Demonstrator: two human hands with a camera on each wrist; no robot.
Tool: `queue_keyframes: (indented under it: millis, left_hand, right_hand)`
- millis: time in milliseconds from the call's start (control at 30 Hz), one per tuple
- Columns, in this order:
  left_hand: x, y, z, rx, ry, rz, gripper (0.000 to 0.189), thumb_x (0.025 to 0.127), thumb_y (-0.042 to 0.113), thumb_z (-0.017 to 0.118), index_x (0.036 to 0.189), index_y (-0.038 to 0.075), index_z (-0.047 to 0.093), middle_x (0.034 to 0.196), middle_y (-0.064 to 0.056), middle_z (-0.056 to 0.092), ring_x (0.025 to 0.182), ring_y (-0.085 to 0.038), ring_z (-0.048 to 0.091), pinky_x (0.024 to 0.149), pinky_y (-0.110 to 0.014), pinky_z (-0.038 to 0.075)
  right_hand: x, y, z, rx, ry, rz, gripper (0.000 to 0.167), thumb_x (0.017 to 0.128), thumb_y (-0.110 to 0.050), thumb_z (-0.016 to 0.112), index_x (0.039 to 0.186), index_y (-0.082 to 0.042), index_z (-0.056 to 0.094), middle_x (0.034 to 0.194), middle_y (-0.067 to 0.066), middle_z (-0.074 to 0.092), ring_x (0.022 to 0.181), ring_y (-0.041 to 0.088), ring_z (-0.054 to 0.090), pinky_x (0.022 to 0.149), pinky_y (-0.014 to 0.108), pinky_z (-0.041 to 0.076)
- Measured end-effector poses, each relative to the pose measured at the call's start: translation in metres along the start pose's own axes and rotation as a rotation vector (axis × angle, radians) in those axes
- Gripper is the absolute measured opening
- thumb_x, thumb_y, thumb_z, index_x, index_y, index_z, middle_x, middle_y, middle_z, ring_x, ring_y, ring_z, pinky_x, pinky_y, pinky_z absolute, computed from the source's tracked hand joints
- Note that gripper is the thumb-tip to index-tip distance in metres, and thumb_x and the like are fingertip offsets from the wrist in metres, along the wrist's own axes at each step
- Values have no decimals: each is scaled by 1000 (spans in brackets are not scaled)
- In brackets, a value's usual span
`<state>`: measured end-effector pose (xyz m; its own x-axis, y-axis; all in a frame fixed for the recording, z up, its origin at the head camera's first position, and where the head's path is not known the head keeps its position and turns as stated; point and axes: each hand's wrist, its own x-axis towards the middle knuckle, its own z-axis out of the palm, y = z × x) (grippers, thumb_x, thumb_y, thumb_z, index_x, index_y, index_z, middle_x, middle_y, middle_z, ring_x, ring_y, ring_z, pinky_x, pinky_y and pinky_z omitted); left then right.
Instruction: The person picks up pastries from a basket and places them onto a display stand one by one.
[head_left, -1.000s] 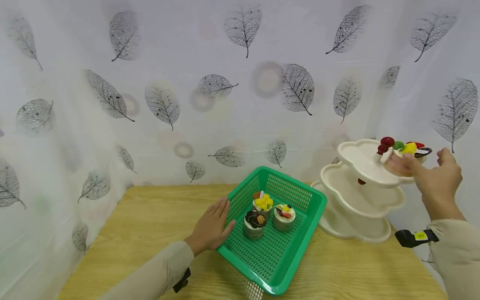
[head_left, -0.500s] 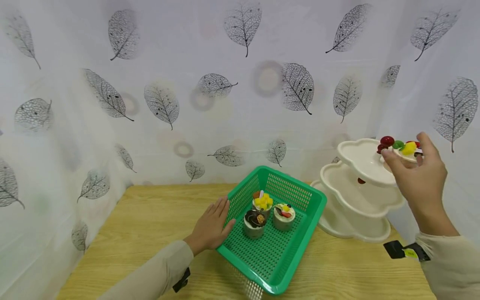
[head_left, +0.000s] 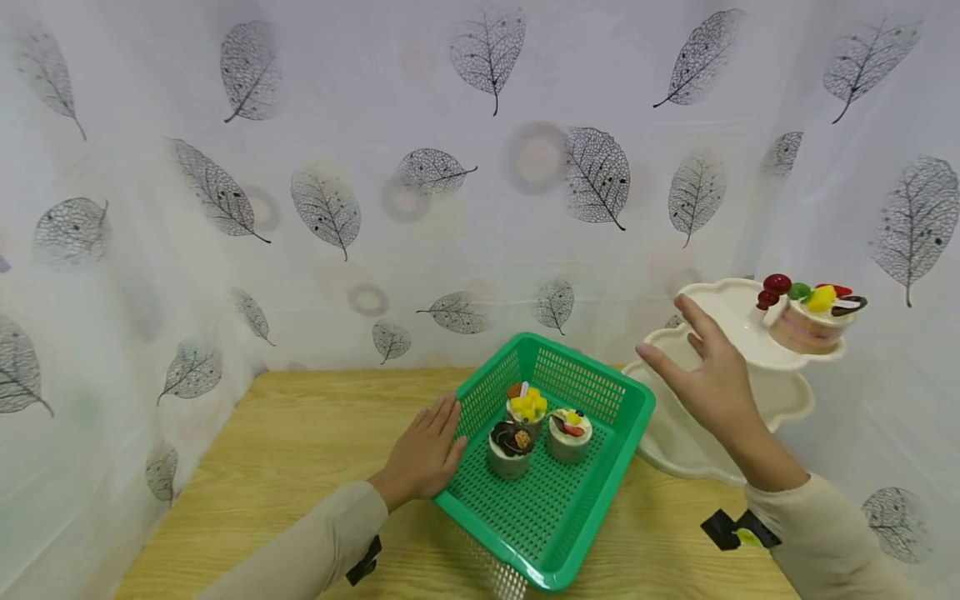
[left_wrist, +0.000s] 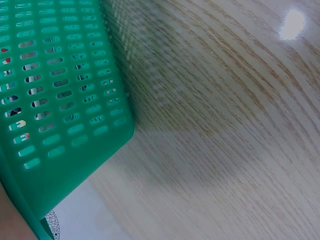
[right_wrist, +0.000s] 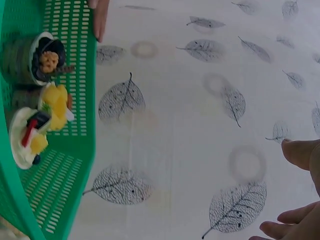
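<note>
My left hand (head_left: pixel 422 457) rests with straight fingers against the left rim of a green plastic basket (head_left: pixel 628 467). Three small dessert cups stand inside: one with yellow cubes (head_left: pixel 528 407), a dark chocolate-topped one (head_left: pixel 510 454), and a cream-topped one (head_left: pixel 568 446) with fruit. Holding nothing, my right hand (head_left: pixel 716 387) hovers with spread fingers in front of a white tiered stand (head_left: pixel 727 308). A round layered cake (head_left: pixel 810 327) with fruit on top sits on the stand's upper tier. In the right wrist view, the right thumb (right_wrist: pixel 302 152) is apart from its fingers.
A wooden table (head_left: pixel 315 433) lies under the basket and stand. Behind it hangs a white curtain (head_left: pixel 480 208) printed with leaves. Red balls (head_left: pixel 777 285) top the stand's post beside the cake. The right forearm partly hides the lower tiers.
My right hand has let go of the cake on the upper tier and moved left and down, toward the basket. The left hand and the basket have stayed put.
</note>
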<state>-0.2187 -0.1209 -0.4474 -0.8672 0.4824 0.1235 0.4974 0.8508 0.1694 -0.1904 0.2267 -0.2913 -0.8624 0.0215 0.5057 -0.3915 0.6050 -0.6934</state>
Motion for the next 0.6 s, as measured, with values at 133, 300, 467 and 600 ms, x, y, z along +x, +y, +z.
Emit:
queue_keyframes:
  millis: [133, 300, 467, 600]
  left_hand:
    - [1, 0, 0, 9, 0, 2, 58, 105, 32, 29, 150, -5, 22, 158, -18, 15, 146, -33, 14, 118, -46, 16]
    - [1, 0, 0, 7, -4, 4, 58, 105, 31, 29, 150, -5, 21, 158, -19, 15, 146, -33, 14, 118, -46, 16]
    - [1, 1, 0, 7, -8, -1, 59, 105, 33, 29, 150, -4, 21, 158, -18, 15, 146, -32, 13, 118, -46, 15]
    - [1, 0, 0, 7, -6, -7, 61, 105, 36, 29, 150, -4, 21, 158, -18, 15, 146, -31, 13, 119, -46, 15]
  right_hand:
    - [-8, 1, 24, 27, -95, -2, 78, 88, -23, 71, 151, -5, 28, 153, 18, 32, 138, 40, 32, 108, 56, 31]
    - [-22, 9, 56, 35, -178, 4, 78, 89, -25, 70, 151, -5, 28, 152, 18, 32, 136, 42, 34, 106, 58, 33]
    - [-37, 15, 90, 30, -248, 43, 79, 87, -30, 72, 149, -4, 32, 151, 20, 34, 133, 42, 38, 102, 57, 39]
    - [-48, 21, 113, 33, -324, 117, 80, 86, -35, 72, 149, -7, 32, 152, 20, 33, 132, 42, 39, 100, 57, 42]
